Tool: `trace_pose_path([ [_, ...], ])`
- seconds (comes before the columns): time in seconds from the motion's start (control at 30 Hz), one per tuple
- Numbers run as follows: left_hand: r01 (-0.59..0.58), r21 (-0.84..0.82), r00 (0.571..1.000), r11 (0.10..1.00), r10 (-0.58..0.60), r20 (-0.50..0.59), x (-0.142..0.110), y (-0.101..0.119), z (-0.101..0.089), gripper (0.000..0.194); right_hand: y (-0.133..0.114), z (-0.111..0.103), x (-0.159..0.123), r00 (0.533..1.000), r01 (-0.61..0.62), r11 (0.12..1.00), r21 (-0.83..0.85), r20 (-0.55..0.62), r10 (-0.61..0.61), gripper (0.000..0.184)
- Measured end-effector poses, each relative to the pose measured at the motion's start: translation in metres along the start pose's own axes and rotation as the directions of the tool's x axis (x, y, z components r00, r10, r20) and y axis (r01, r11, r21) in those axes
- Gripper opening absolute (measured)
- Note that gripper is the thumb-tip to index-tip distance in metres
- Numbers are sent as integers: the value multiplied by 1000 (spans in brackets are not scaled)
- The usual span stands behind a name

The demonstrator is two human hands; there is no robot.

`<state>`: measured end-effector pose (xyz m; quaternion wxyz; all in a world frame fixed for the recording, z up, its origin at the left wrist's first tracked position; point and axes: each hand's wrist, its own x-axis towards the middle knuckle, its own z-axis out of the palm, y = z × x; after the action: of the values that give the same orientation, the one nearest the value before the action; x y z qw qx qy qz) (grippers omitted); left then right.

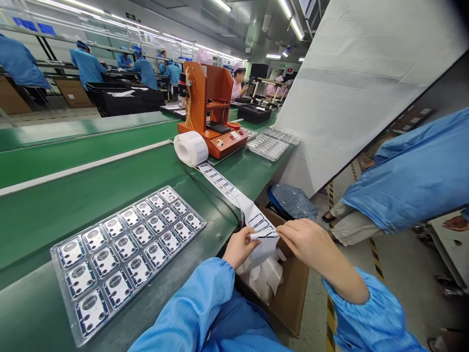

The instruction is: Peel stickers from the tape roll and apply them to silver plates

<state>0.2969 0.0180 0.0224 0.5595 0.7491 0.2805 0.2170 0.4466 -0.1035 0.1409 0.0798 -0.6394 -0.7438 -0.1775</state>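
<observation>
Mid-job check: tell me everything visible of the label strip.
The label strip is a long, thin white band, paper- or film-like, bearing dark blue, frame-shaped outlines near the roll and again toward its bent end, with a plain stretch between. It runs from the roll past the edge of the green bench. The left hand pinches its left side; the right hand has its fingertips closed at its right edge. There it bends over and hangs down. Whether an outline is being lifted is unclear.

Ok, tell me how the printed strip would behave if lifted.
Probably floppy: the strip looks paper-thin and bends sharply between the left hand and right hand. Likely light for its length, given that thinness. Lifting it might drag or turn the white roll, since it appears to run from there.
</observation>
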Motion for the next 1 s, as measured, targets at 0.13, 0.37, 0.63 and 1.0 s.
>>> trace_pose_path([
  [0.13,5,9,1000,1000,-5,18,-3,0,0,16,-10,-15,0,997,12,1000,-29,-72,-14,33],
  [0.37,36,112,999,993,-32,-37,-18,15,-4,77,-10,-18,1,997,9,997,-72,-80,-15,35],
  [0.63,-165,40,982,985,160,102,-23,18,-3,77,-10,-18,0,999,30,997,-77,-39,-33,31],
  [1.0,-38,513,992,858,-31,125,-41,34,-10,82,-17,-23,-3,981,17,997,80,-193,-1,23],
])
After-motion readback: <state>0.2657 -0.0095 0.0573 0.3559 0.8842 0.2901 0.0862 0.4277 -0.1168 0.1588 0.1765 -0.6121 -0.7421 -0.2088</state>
